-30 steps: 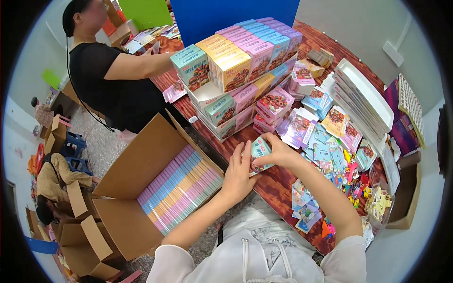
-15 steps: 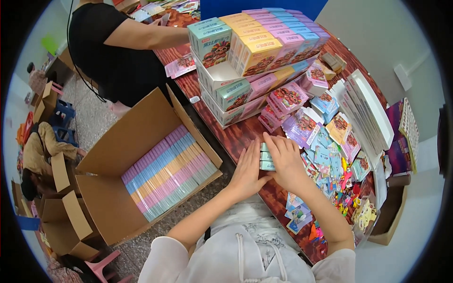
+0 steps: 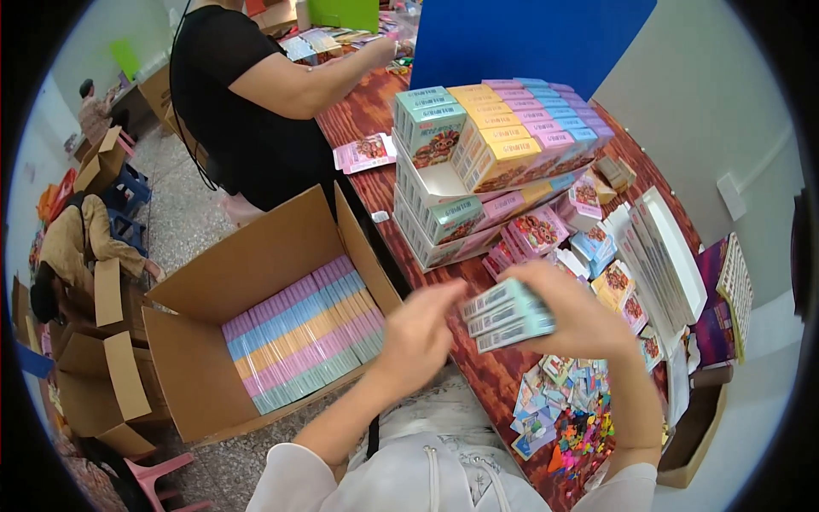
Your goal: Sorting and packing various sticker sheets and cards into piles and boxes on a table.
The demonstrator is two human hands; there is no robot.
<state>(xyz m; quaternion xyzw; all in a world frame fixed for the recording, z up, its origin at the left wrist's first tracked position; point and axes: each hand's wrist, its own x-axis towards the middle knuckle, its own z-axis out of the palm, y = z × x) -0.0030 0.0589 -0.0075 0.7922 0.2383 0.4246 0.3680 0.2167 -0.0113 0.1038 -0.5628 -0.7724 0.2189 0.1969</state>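
Observation:
My right hand point(image 3: 580, 311) is closed round a stack of three small mint-green boxes point(image 3: 505, 316), lifted over the table's near edge and tilted, their printed sides toward me. My left hand point(image 3: 418, 328) is just left of the stack, apart from it; motion smears its fingers. Beyond them stand stacked white trays point(image 3: 412, 224) holding rows of green, yellow, pink, blue and purple boxes point(image 3: 509, 145). The top tray has a gap in its front row, between the green and yellow boxes.
A large open cardboard carton point(image 3: 192, 375) at left holds rows of wrapped coloured boxes point(image 3: 299, 324). Right of my hands lie loose cards point(image 3: 546, 401), small colourful pieces point(image 3: 589, 439) and upright white trays point(image 3: 657, 256). A co-worker in black point(image 3: 247, 111) stands at the table's far left.
The green boxes, earlier between both hands, are now tilted in my right hand. My left hand has come away to the left. The co-worker's arm has withdrawn from the stacked boxes. The view has shifted.

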